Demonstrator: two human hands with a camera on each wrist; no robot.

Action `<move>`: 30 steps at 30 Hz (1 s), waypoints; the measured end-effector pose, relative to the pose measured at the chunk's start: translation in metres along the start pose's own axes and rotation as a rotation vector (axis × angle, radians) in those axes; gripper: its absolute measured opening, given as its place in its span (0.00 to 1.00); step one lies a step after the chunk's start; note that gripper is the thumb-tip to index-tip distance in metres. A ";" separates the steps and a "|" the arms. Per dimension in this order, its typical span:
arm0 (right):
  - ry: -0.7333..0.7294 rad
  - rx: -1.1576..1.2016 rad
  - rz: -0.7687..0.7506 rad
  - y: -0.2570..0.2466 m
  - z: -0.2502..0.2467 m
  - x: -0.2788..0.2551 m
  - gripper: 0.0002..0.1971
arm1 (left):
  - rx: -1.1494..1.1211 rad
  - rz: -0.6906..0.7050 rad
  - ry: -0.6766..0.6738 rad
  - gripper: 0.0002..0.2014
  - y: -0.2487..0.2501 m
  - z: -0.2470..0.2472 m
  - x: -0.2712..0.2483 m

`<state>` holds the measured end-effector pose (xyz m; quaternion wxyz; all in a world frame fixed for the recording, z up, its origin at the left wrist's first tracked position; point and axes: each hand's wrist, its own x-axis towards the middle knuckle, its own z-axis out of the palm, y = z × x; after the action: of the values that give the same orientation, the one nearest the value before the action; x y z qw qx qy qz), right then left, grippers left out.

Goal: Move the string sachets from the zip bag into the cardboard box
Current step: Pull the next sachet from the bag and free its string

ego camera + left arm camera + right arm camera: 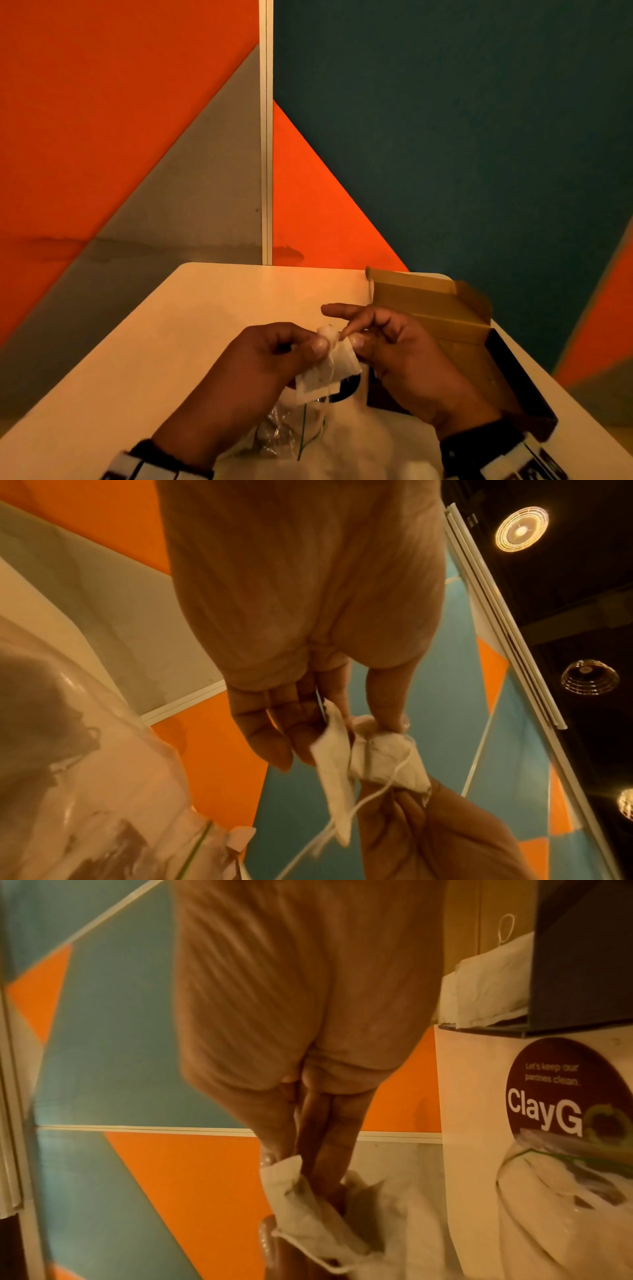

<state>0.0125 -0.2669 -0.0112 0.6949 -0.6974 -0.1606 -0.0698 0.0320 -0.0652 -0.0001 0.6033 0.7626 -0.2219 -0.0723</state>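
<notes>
Two white string sachets (329,370) hang together between my hands, above the clear zip bag (291,431) on the table. My left hand (318,346) pinches their top corner with thumb and fingers. My right hand (351,339) pinches the other sachet from the right, index finger stretched out. The left wrist view shows both sachets (387,761) under the thumb of my left hand (369,723), strings dangling. In the right wrist view my right hand (308,1172) grips a sachet (301,1204). The cardboard box (445,318) stands open at the right, with sachets (489,988) inside.
The pale table (212,308) runs to a back edge against orange, grey and teal wall panels. A round dark ClayGo sticker (565,1091) lies on the table by the zip bag (565,1191). The box's raised lid flap (428,291) stands behind my right hand.
</notes>
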 end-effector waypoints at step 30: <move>0.142 -0.554 0.164 -0.003 -0.022 -0.001 0.13 | 0.509 0.103 0.262 0.04 0.001 -0.035 0.005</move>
<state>0.0132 -0.2885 -0.0082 0.4909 -0.8646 -0.0295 -0.1032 0.0495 -0.0366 0.0106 0.4188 0.8801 -0.1916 0.1157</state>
